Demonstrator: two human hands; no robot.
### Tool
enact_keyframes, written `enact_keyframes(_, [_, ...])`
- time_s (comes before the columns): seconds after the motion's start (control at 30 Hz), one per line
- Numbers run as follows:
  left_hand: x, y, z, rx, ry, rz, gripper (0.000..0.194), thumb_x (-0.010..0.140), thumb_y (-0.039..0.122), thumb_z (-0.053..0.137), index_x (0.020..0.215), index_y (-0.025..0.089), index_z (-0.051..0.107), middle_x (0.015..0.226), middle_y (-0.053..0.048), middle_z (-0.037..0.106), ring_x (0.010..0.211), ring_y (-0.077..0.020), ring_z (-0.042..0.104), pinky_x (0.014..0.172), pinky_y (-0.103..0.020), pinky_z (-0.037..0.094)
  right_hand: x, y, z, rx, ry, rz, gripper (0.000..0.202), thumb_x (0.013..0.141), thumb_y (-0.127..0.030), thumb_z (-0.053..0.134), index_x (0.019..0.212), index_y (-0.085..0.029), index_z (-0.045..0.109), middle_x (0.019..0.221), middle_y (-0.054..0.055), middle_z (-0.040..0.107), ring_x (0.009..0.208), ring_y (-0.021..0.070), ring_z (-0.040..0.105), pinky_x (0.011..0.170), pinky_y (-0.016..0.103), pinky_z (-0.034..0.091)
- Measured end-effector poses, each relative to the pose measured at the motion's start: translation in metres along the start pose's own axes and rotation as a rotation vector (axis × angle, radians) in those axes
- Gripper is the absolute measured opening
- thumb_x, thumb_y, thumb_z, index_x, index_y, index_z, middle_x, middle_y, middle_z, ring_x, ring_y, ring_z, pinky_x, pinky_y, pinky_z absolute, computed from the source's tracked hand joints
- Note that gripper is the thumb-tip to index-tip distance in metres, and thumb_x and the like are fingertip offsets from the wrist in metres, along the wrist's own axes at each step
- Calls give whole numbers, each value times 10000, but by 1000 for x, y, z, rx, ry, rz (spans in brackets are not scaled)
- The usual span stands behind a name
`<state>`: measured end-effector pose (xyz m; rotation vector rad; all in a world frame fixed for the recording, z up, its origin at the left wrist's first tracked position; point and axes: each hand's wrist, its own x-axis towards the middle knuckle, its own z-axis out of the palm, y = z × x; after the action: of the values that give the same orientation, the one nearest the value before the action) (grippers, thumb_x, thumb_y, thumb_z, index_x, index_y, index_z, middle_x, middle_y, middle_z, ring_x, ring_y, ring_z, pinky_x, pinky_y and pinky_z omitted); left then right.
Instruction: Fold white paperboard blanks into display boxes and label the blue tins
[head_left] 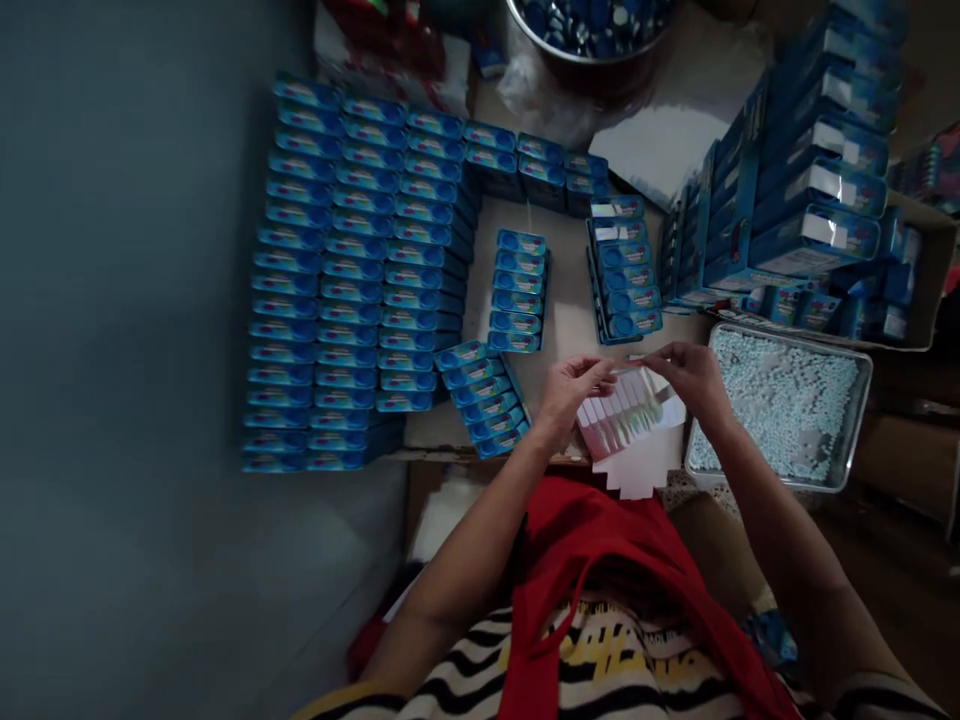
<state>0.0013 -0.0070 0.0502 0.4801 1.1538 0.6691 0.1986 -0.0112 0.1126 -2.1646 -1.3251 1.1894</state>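
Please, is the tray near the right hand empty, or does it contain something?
The tray is not empty: small pale pieces cover most of its bottom.

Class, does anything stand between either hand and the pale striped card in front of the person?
Nothing visible does. The left hand and right hand are at the upper part of the striped card; the pale pellets lie off to the right.

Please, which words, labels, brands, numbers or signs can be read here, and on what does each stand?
No text reads with certainty.
Blue boxes: printed labels, too small and blurred.
Striped shirt: yellow and dark lettering, too unclear to read.
White card: no readable text.
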Motion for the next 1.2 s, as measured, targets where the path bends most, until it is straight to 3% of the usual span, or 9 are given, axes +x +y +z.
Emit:
enact_keyframes(0.13, [13,33,-5,53,-54,58,579,532,591,960,849,144,778,744,-52,751,615,-134,652,646,-284,576,24,-30,0,4,35,-83,452,805,-630,726,780,-182,784,657,13,675,654,172,580,594,279,368])
enact_keyframes(0.3, [37,67,-12,119,22,185,461,587,533,921,834,163,798,722,-25,718,595,-105,569,561,-228,485,55,-63,-2,-185,139,-148,296,856,-473,705,810,-196,800,714,24,724,724,201,637,668,301,407])
enact_keyframes(0.47, [80,104,-15,271,55,317,246,679,376,842,778,152,812,704,-36,721,638,-111,558,543,-205,405,93,-86,1,-381,241,-122,233,883,-418,698,845,-216,807,830,46,773,838,243,701,754,336,458])
enact_keyframes(0.6, [114,124,-8,333,79,321,69,674,202,778,648,142,756,570,-7,637,563,-95,515,533,-213,384,119,-95,3,-463,263,-95,210,903,-398,697,872,-220,805,865,62,782,917,284,728,799,367,488])
enact_keyframes(0.77, [122,128,-3,269,57,227,25,659,129,736,635,138,736,543,9,610,523,-83,527,527,-204,430,133,-93,5,-500,252,-71,261,923,-406,693,867,-173,793,907,95,793,944,280,736,832,372,502])
enact_keyframes(1.2, [130,119,-9,198,18,252,66,676,122,766,631,134,720,516,25,584,483,-61,479,486,-188,379,146,-87,9,-455,233,-63,213,841,-426,760,823,-216,725,831,58,746,910,289,717,855,404,533])
